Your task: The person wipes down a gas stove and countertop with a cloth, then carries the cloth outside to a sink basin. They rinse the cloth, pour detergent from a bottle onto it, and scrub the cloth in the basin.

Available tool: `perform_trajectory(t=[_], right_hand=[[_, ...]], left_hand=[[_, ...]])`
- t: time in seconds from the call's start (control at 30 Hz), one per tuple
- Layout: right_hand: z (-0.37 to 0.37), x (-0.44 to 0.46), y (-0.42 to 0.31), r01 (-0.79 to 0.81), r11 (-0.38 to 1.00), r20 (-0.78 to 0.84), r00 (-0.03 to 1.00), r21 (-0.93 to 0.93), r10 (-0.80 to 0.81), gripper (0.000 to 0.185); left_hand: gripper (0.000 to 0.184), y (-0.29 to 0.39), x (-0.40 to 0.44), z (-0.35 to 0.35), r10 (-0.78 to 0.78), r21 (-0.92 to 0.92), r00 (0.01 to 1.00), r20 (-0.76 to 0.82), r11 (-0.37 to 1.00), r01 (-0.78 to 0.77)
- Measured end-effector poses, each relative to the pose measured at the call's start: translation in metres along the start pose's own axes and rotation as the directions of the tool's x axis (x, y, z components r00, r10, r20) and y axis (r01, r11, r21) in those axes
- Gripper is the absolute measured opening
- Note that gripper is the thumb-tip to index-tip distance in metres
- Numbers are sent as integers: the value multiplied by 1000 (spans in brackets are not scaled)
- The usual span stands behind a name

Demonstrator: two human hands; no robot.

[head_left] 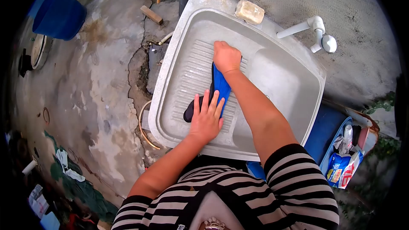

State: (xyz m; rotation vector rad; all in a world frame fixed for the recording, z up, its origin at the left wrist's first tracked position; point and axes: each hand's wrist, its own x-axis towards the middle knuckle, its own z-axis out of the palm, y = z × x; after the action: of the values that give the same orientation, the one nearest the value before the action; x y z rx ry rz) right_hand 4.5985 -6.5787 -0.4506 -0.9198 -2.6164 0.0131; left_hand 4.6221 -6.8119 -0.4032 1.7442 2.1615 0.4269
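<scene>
A long piece of blue and black cloth [219, 86] lies along the ribbed washboard part of the grey sink [168, 64]. My right hand [227, 56] is closed in a fist on the cloth's upper end. Below it, my left hand [206, 119] rests palm down on the lower end, fingers stretched out and spread. A rounded black end of the cloth shows to the left of that hand. The exact kind of garment cannot be made out, since both hands cover parts of it.
On the sink's back rim sits a bar of soap [249, 12]. A white tap [317, 30] sticks out from the wall at the right. A blue bucket [59, 15] stands on the cracked concrete floor, and a blue-and-white packet [341, 169] lies in a container beside the sink.
</scene>
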Motion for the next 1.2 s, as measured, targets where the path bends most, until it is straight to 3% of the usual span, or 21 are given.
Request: perform_trajectory(t=[0.03,0.07,0.1,0.17,0.2,0.27,0.37,0.43,0.5,0.57,0.63,0.7,0.77,0.83,0.9,0.97,1.03,1.13,1.2], right_hand=[[10,19,7,-35,999,-23,999,-21,35,1],[19,25,13,22,999,-120,992,-30,-26,9],[15,13,8,26,999,-117,993,-34,-30,9],[-4,-10,-12,-115,992,-199,972,57,124,14],[-21,-41,-29,-152,968,-63,984,199,167,16],[-71,-104,-56,-5,959,95,995,282,-23,11],[-85,-130,-68,24,953,126,990,302,-64,8],[-48,-95,-38,91,970,19,995,224,-98,6],[-8,-25,1,-44,999,-19,999,8,44,2],[15,12,24,-72,995,-27,997,-68,71,8],[8,13,19,-44,988,-194,981,-151,14,14],[-11,-21,-7,-249,967,-44,967,48,251,18],[-59,-81,-45,-131,960,49,991,246,123,10],[-100,-145,-83,-54,937,199,980,344,-17,4],[-93,-157,-85,-16,968,156,988,251,-24,4],[-61,-110,-54,1,990,88,996,140,-13,6],[-17,-35,-17,-114,993,11,993,-30,114,4],[19,25,19,-124,981,-63,991,-149,116,7],[7,0,-1,-169,984,-60,984,-62,165,7]], left_hand=[[66,-1,-1,0,24,7,1000,-18,1000,-24],[67,0,-2,-3,23,-1,999,-38,1000,-23],[67,3,-7,-2,22,-6,999,-41,1000,-22],[68,-2,-3,0,35,14,999,-41,999,-34],[68,-5,-1,4,38,12,998,-57,999,-37],[67,-3,-5,16,35,125,999,-22,992,-32],[66,-2,-2,18,-13,178,1000,-8,984,14],[67,-4,-7,8,-2,88,997,74,996,-5],[68,-4,-12,-4,57,-29,995,-84,998,-60],[70,2,-28,-8,-86,-109,992,-90,991,76],[71,-1,-35,-3,-52,-66,994,-100,997,45],[71,-2,-33,-2,-36,-53,995,-96,998,31],[72,-5,-31,5,-23,-55,995,-97,998,17],[73,-6,-30,19,4,74,992,-125,997,5],[73,-4,-27,11,-1,41,997,-84,999,4],[75,-5,-28,2,-27,1,1000,14,1000,27],[75,-6,-30,2,-2,-5,999,-32,1000,2],[75,-6,-29,1,21,-19,998,-59,1000,-22],[74,-5,-34,-1,15,-14,998,-54,1000,-16]])
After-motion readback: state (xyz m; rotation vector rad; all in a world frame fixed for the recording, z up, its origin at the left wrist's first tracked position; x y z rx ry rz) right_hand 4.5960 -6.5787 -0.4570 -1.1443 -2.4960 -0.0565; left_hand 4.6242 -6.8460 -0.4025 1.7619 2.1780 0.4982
